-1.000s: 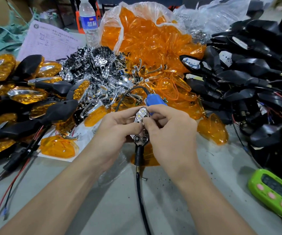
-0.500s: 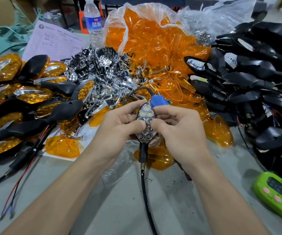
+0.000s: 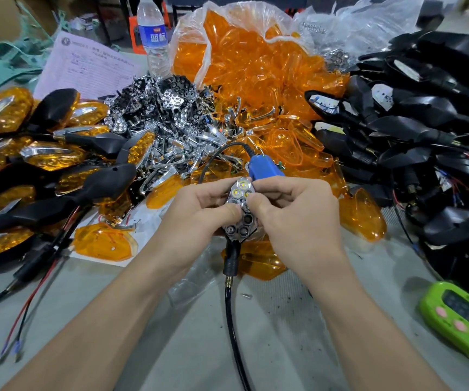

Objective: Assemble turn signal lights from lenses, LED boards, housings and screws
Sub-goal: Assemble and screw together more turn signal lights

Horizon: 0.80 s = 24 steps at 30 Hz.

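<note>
Both hands hold one turn signal housing [image 3: 234, 251] with a chrome reflector [image 3: 240, 210] seated in its face, stem and black cable hanging down. My left hand [image 3: 199, 218] grips its left side, thumb pressing on the reflector. My right hand [image 3: 295, 218] pinches the right side, thumb on the reflector's middle. A blue electric screwdriver [image 3: 264, 167] lies just behind my hands. Orange lenses [image 3: 255, 77] fill a clear bag and spill forward. Chrome reflectors [image 3: 168, 122] are heaped at centre left. Black housings [image 3: 413, 122] are piled on the right.
Finished lights with orange lenses [image 3: 30, 162] are stacked at the left, wires trailing toward me. A green timer [image 3: 464, 317] lies at the right near edge. A water bottle [image 3: 153, 35] and a paper sheet [image 3: 86, 66] stand at the back. A loose screw [image 3: 246, 296] lies on the grey table.
The hands have lifted the housing slightly and turned its face more toward me. Both thumbs have shifted onto the reflector's middle.
</note>
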Each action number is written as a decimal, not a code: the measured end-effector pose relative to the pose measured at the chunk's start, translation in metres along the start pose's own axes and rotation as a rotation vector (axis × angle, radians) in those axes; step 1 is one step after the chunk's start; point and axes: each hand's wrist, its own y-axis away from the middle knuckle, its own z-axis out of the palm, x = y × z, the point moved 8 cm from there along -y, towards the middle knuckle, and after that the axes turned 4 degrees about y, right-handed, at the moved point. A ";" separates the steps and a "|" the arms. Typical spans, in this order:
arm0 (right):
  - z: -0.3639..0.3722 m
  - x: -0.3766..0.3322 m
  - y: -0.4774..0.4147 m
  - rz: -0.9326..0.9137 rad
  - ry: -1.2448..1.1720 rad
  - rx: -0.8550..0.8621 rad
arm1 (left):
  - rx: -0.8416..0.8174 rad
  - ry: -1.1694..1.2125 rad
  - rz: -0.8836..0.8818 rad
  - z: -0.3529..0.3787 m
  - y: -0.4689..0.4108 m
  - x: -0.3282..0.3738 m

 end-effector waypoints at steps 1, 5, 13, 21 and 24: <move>0.000 0.001 0.001 0.000 0.007 0.011 | 0.000 -0.018 0.006 0.001 0.001 0.000; 0.001 0.006 -0.002 0.055 -0.028 0.006 | 0.020 0.006 0.022 0.002 0.002 0.000; 0.002 0.004 -0.003 0.051 -0.094 0.029 | 0.006 0.161 0.009 0.003 -0.001 0.000; 0.001 0.003 0.001 0.046 -0.014 0.040 | 0.048 0.003 0.071 0.000 0.001 0.001; -0.002 0.002 0.004 0.054 -0.034 0.085 | 0.048 -0.008 0.088 0.001 0.000 0.004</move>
